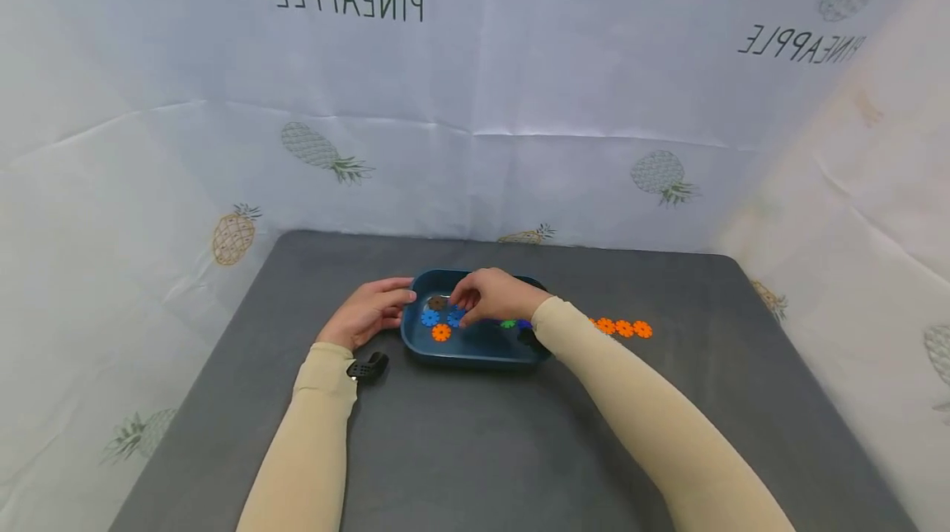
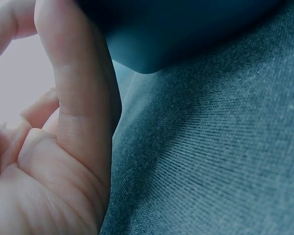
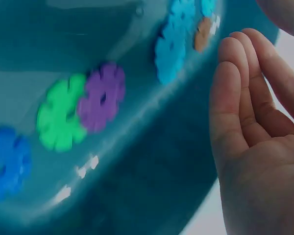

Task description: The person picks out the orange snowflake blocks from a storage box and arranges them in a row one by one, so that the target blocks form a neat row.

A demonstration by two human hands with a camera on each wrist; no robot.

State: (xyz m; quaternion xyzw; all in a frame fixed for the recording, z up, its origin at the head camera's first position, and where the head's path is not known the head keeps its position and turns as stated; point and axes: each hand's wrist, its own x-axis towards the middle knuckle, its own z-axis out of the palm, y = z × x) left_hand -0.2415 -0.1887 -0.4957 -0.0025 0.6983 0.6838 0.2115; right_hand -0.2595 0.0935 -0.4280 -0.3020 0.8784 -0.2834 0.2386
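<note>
A dark blue tray (image 1: 482, 346) holds several flower-shaped plastic discs. My left hand (image 1: 369, 311) grips the tray's left end by the rim; its fingertips are cut off in the left wrist view. Over the tray hovers my right hand (image 1: 493, 294), fingers bent a little and thumb apart, with nothing visible between them. Closest to its fingertips is a blue disc (image 1: 455, 317). Near that lie another blue disc (image 1: 430, 317), a brown disc (image 1: 437, 302) and an orange disc (image 1: 441, 332). The right wrist view shows a green disc (image 3: 62, 113) touching a purple disc (image 3: 103, 98).
Right of the tray, a row of orange discs (image 1: 624, 329) lies on the dark grey table (image 1: 460, 449), partly behind the right sleeve. A black wrist strap (image 1: 369, 366) is on the left wrist. Pineapple-printed cloth (image 1: 475, 185) hangs behind and at the sides.
</note>
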